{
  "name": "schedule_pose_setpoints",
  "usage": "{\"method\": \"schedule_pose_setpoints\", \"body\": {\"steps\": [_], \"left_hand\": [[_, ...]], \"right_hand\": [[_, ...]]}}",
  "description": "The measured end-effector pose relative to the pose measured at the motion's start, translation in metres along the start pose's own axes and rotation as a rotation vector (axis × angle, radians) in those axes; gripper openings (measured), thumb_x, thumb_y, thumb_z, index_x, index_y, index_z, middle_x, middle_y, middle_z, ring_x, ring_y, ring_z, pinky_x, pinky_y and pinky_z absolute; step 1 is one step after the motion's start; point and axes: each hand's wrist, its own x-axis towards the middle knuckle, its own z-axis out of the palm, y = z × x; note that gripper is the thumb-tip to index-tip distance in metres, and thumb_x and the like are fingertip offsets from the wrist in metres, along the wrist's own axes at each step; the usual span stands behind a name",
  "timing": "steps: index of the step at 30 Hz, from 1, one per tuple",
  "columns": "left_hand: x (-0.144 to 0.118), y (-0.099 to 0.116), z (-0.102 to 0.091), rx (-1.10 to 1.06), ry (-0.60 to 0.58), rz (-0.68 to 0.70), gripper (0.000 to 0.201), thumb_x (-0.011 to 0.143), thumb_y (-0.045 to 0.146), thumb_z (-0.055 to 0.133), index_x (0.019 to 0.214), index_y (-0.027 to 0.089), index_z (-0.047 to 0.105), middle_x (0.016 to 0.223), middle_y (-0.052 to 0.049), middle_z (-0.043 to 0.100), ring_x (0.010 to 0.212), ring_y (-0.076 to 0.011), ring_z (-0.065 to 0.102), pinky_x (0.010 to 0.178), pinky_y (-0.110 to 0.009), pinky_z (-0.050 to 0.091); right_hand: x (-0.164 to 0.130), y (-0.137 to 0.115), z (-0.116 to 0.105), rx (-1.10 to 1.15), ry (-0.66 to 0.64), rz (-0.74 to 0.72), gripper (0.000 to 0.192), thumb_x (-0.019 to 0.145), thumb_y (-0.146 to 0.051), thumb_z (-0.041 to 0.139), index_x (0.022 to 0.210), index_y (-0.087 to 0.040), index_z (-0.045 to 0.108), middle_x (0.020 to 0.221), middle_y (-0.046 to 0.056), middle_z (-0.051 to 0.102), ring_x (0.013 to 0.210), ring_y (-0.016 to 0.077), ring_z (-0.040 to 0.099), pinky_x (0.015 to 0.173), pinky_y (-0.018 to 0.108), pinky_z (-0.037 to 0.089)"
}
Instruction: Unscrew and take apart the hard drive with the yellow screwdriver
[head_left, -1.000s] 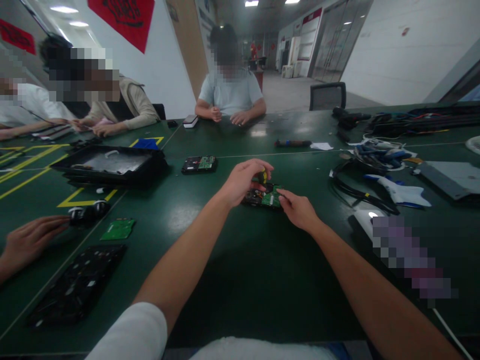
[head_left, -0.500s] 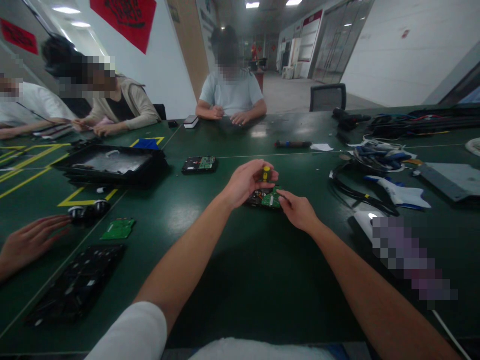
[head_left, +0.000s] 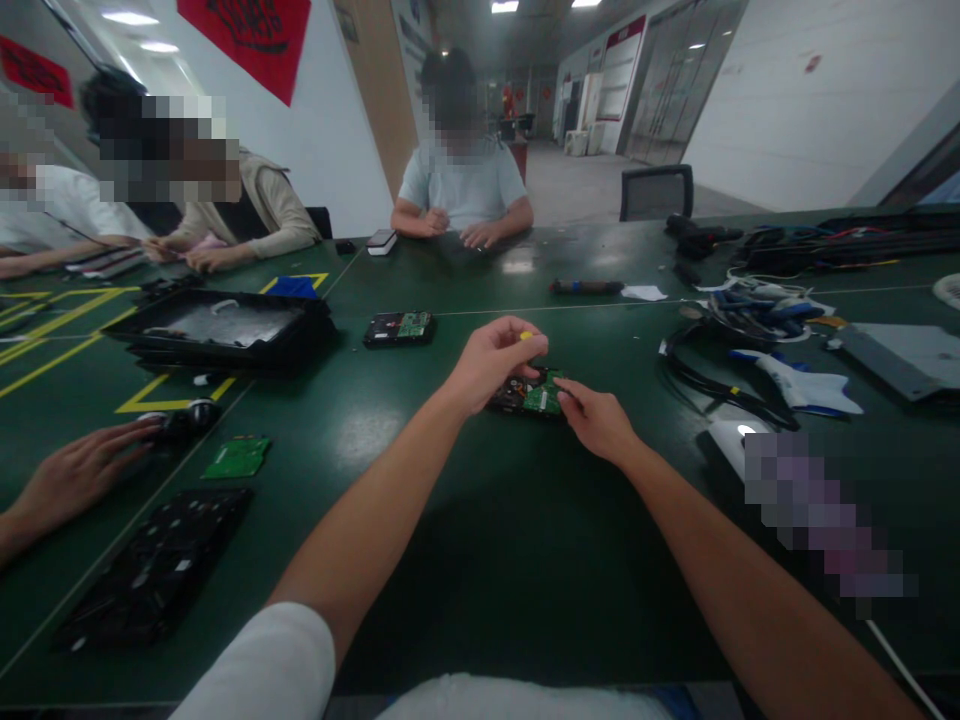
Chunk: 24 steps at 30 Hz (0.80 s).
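Second drive (head_left: 399, 328) lies left (and behind) the hard drive (head_left: 529, 393).

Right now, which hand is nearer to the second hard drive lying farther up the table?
Left. The left hand is just right of and below the second hard drive; the right hand sits farther right, at the nearer drive.
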Motion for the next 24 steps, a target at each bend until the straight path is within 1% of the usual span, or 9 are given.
{"method": "schedule_pose_setpoints", "body": {"steps": [2, 4, 6, 8, 12, 15, 17, 21, 24], "left_hand": [[0.0009, -0.0007, -0.0019, 0.044, 0.015, 0.022, 0.027, 0.086, 0.039, 0.086, 0.097, 0.017, 0.075, 0.097, -0.003, 0.072, 0.075, -0.0091, 0.063, 0.061, -0.019, 0.055], [0.0014, -0.0011, -0.0033, 0.076, 0.013, 0.041, 0.026, 0.088, 0.042, 0.084, 0.098, 0.018, 0.078, 0.096, -0.003, 0.071, 0.072, -0.0088, 0.060, 0.057, -0.019, 0.052], [0.0016, -0.0011, -0.0040, 0.104, -0.004, 0.053, 0.026, 0.090, 0.043, 0.082, 0.100, 0.019, 0.080, 0.095, -0.003, 0.071, 0.073, -0.0099, 0.060, 0.058, -0.020, 0.051], [0.0013, -0.0004, -0.0036, 0.136, -0.020, 0.062, 0.025, 0.091, 0.042, 0.079, 0.102, 0.020, 0.080, 0.094, -0.004, 0.071, 0.076, -0.0114, 0.062, 0.060, -0.021, 0.053], [0.0003, 0.0019, -0.0009, 0.181, -0.016, 0.098, 0.023, 0.093, 0.037, 0.077, 0.108, 0.021, 0.072, 0.092, -0.003, 0.070, 0.082, -0.0135, 0.065, 0.065, -0.021, 0.056], [-0.0002, 0.0023, 0.0008, 0.208, 0.014, 0.136, 0.020, 0.095, 0.032, 0.073, 0.110, 0.023, 0.064, 0.092, -0.002, 0.071, 0.083, -0.0139, 0.067, 0.066, -0.021, 0.056], [-0.0001, 0.0011, 0.0009, 0.248, 0.038, 0.158, 0.015, 0.097, 0.029, 0.070, 0.108, 0.023, 0.061, 0.093, -0.002, 0.072, 0.083, -0.0141, 0.066, 0.066, -0.021, 0.054], [0.0012, -0.0028, -0.0013, 0.375, 0.080, 0.241, 0.008, 0.100, 0.027, 0.063, 0.106, 0.024, 0.066, 0.101, -0.003, 0.072, 0.084, -0.0153, 0.063, 0.068, -0.024, 0.052], [0.0009, -0.0038, -0.0027, 0.473, 0.116, 0.316, 0.017, 0.103, 0.025, 0.057, 0.107, 0.024, 0.073, 0.110, -0.005, 0.070, 0.089, -0.0171, 0.062, 0.076, -0.027, 0.052]], "right_hand": [[0.0000, 0.0002, 0.0001, 0.002, -0.008, 0.010, 0.048, 0.112, -0.040, 0.046, 0.154, -0.029, 0.066, 0.106, 0.006, 0.083, 0.081, 0.0243, 0.076, 0.075, 0.037, 0.057], [0.0000, 0.0003, 0.0000, 0.002, -0.013, 0.010, 0.049, 0.112, -0.040, 0.045, 0.154, -0.028, 0.065, 0.107, 0.007, 0.083, 0.081, 0.0246, 0.075, 0.075, 0.037, 0.057], [0.0001, 0.0000, -0.0002, -0.001, -0.009, 0.002, 0.049, 0.112, -0.040, 0.044, 0.154, -0.026, 0.065, 0.112, 0.008, 0.083, 0.085, 0.0256, 0.076, 0.077, 0.038, 0.058], [0.0001, -0.0007, -0.0005, -0.004, -0.003, 0.000, 0.049, 0.112, -0.039, 0.045, 0.153, -0.025, 0.066, 0.113, 0.009, 0.083, 0.087, 0.0262, 0.077, 0.079, 0.039, 0.058], [0.0000, -0.0028, -0.0018, -0.001, -0.020, 0.002, 0.049, 0.112, -0.038, 0.044, 0.153, -0.024, 0.066, 0.105, 0.008, 0.084, 0.082, 0.0258, 0.076, 0.077, 0.038, 0.058], [0.0000, -0.0032, -0.0023, 0.000, -0.021, -0.001, 0.049, 0.112, -0.039, 0.044, 0.153, -0.025, 0.066, 0.107, 0.008, 0.084, 0.082, 0.0257, 0.076, 0.076, 0.038, 0.057], [0.0000, -0.0028, -0.0021, 0.001, -0.016, 0.000, 0.049, 0.111, -0.039, 0.045, 0.153, -0.026, 0.066, 0.106, 0.007, 0.084, 0.082, 0.0257, 0.076, 0.076, 0.038, 0.057], [-0.0002, -0.0020, -0.0015, 0.001, -0.013, -0.001, 0.049, 0.111, -0.039, 0.044, 0.153, -0.025, 0.067, 0.102, 0.007, 0.083, 0.081, 0.0258, 0.075, 0.074, 0.038, 0.057], [-0.0006, -0.0022, -0.0020, -0.003, -0.017, 0.009, 0.050, 0.111, -0.040, 0.044, 0.153, -0.025, 0.066, 0.101, 0.007, 0.083, 0.080, 0.0254, 0.075, 0.072, 0.038, 0.056]]}}
